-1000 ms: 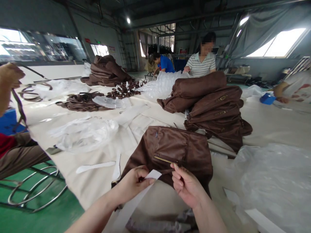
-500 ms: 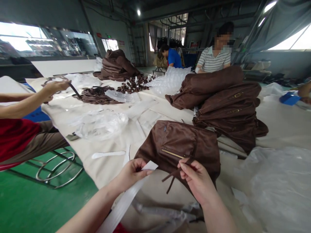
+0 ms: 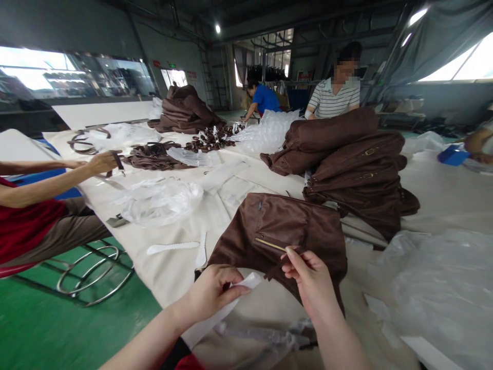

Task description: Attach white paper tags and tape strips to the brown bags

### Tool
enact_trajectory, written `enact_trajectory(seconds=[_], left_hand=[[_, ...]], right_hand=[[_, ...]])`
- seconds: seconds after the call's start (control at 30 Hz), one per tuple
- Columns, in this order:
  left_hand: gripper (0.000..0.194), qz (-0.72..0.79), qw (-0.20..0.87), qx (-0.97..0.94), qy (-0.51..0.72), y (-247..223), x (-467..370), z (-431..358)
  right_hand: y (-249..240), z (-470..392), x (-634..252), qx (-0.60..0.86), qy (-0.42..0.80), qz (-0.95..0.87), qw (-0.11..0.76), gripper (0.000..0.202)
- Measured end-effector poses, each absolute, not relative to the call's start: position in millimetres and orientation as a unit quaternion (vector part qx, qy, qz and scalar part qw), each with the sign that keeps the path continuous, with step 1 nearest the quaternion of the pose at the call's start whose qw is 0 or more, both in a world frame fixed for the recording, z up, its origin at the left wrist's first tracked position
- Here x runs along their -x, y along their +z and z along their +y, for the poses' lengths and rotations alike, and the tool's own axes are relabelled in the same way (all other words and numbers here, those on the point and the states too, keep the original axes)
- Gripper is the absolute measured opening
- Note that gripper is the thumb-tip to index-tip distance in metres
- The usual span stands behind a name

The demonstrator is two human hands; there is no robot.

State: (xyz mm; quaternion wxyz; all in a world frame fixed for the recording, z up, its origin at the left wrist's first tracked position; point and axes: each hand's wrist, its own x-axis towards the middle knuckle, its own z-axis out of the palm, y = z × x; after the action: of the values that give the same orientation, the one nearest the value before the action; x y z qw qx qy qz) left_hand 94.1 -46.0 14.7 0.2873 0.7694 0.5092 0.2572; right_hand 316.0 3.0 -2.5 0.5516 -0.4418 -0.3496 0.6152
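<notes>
A brown leather bag point(image 3: 285, 221) with a gold zipper lies on the table in front of me. My left hand point(image 3: 219, 290) pinches the end of a long white paper strip point(image 3: 210, 324), which hangs down toward my lap. Facing it, my right hand point(image 3: 306, 267) grips a thin brown leather strap point(image 3: 272, 270) over the lower part of the bag. The two hands are a short way apart, with the strap's end close to the strip's end. Below them lies a plastic-wrapped strap point(image 3: 265, 336).
Brown bags point(image 3: 358, 159) are heaped at right, more point(image 3: 187, 110) at the back. Clear plastic point(image 3: 159, 200) lies left, another sheet point(image 3: 442, 288) right. Two white serrated pieces point(image 3: 173, 247) lie near the bag. A co-worker's hand point(image 3: 103, 163) holds a brown strap; others work behind.
The end of the paper strip has bent and come nearer the brown strap. Less of the strap's loose ends shows. At left, the co-worker's hand has drawn a strap away from the pile.
</notes>
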Motion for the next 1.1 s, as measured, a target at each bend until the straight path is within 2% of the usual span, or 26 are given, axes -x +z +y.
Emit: enact_trajectory(seconds=[0.3, 0.6, 0.93, 1.1], left_hand=[[0.027, 0.506, 0.267, -0.786, 0.233, 15.6, -98.0, -52.0], [0.026, 0.522, 0.250, -0.787, 0.215, 5.3, -99.4, -49.8], [0.025, 0.510, 0.232, -0.800, 0.215, 5.6, -101.6, -52.3], [0.025, 0.523, 0.252, -0.787, 0.208, 7.9, -106.4, -45.0]], right_hand=[[-16.2, 6.7, -311.1, 0.505, 0.560, -0.454, 0.475, 0.042], [-12.1, 6.3, -311.8, 0.531, 0.498, -0.503, 0.466, 0.040], [-15.0, 9.2, -312.4, 0.542, 0.500, -0.498, 0.456, 0.039], [-18.7, 6.6, -306.8, 0.511, 0.551, -0.486, 0.446, 0.041]])
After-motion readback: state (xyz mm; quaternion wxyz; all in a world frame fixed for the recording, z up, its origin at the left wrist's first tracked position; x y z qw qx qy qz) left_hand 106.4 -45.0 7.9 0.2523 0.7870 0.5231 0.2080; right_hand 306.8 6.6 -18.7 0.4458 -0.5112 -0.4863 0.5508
